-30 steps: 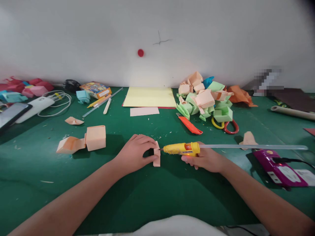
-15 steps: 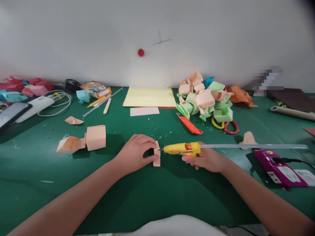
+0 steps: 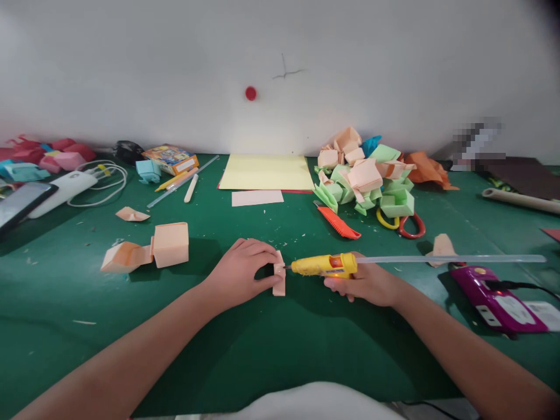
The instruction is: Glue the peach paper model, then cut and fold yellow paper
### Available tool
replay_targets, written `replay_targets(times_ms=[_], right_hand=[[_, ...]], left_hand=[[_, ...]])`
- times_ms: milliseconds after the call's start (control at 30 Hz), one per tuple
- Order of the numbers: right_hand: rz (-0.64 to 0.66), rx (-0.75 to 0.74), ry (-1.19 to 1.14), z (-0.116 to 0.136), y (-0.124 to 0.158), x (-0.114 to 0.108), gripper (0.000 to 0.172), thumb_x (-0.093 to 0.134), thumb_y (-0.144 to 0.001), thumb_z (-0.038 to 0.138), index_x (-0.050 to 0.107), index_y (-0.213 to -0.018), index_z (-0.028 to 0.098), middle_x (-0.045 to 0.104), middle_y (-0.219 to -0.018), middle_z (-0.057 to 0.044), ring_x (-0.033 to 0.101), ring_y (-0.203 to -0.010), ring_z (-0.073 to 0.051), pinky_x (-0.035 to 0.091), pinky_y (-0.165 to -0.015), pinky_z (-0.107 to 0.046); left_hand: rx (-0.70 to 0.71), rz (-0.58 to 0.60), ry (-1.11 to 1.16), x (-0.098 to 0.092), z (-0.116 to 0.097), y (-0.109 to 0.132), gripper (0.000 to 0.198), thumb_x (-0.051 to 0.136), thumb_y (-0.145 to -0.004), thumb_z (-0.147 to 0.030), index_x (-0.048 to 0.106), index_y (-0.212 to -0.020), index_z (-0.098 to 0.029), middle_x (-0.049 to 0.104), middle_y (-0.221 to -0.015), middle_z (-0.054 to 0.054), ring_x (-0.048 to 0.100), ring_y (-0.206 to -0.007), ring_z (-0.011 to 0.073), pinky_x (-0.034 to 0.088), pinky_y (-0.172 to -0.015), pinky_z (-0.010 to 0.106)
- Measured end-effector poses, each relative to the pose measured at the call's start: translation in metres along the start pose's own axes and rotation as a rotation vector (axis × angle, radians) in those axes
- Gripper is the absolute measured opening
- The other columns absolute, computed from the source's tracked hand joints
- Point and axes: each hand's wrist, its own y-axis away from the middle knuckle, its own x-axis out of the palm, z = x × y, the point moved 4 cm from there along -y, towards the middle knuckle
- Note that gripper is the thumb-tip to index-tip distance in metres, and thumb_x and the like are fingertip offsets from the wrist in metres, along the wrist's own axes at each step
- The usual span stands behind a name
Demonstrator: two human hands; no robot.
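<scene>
My right hand [image 3: 365,283] is closed around a yellow hot glue gun [image 3: 324,266], with a long clear glue stick [image 3: 450,259] reaching out of its back to the right. The gun's tip meets or nearly meets a small folded strip of peach paper [image 3: 279,286] on the green table. My left hand [image 3: 240,271] grips that strip from the left, thumb and fingers on its edge. Left of this hand rest a peach paper box [image 3: 171,245] and a folded peach paper piece [image 3: 125,257] joined to it.
Right of centre lie an orange cutter [image 3: 339,221], scissors [image 3: 411,226] and a heap of folded paper [image 3: 365,175]. A purple power socket [image 3: 494,300] stands at right. Yellow paper sheets [image 3: 266,172] lie against the wall. A phone [image 3: 26,204] and white power bank [image 3: 65,192] are at left.
Almost nothing differs. Both hands, the glue gun and the paper strip keep their places, apart from a very slight shift of the view.
</scene>
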Motion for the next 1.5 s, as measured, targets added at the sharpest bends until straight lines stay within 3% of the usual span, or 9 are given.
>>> replay_targets(times_ms=[433,1067,1500], right_hand=[[0.048,-0.052,-0.104,0.0043,-0.0002,0.0016,0.049,0.067,-0.082,0.064,0.071,-0.089,0.015,0.058,-0.070,-0.001,0.058,-0.057,-0.013,0.053,-0.050,-0.024],[0.049,-0.044,-0.038,-0.0045,-0.0005,0.0001,0.060,0.063,-0.082,0.074,0.072,-0.084,0.015,0.059,-0.079,-0.004,0.059,-0.060,-0.013,0.056,-0.053,-0.026],[0.049,-0.055,-0.040,0.0024,0.0024,-0.0005,0.058,0.063,-0.082,0.072,0.071,-0.081,0.015,0.059,-0.077,-0.003,0.059,-0.059,-0.014,0.055,-0.053,-0.027]], left_hand=[[0.005,-0.001,0.004,0.0007,-0.0007,-0.0010,0.019,0.072,-0.088,-0.035,0.075,-0.104,-0.025,0.074,-0.117,0.003,0.066,-0.109,0.0243,0.046,-0.093,0.040],[0.006,0.007,-0.006,0.0013,0.0004,-0.0001,0.020,0.072,-0.089,-0.036,0.074,-0.105,-0.025,0.074,-0.119,0.004,0.065,-0.112,0.0247,0.046,-0.095,0.041],[0.003,0.003,0.010,-0.0003,0.0001,0.0000,0.020,0.072,-0.088,-0.037,0.075,-0.105,-0.024,0.074,-0.118,0.004,0.065,-0.112,0.0248,0.046,-0.095,0.041]])
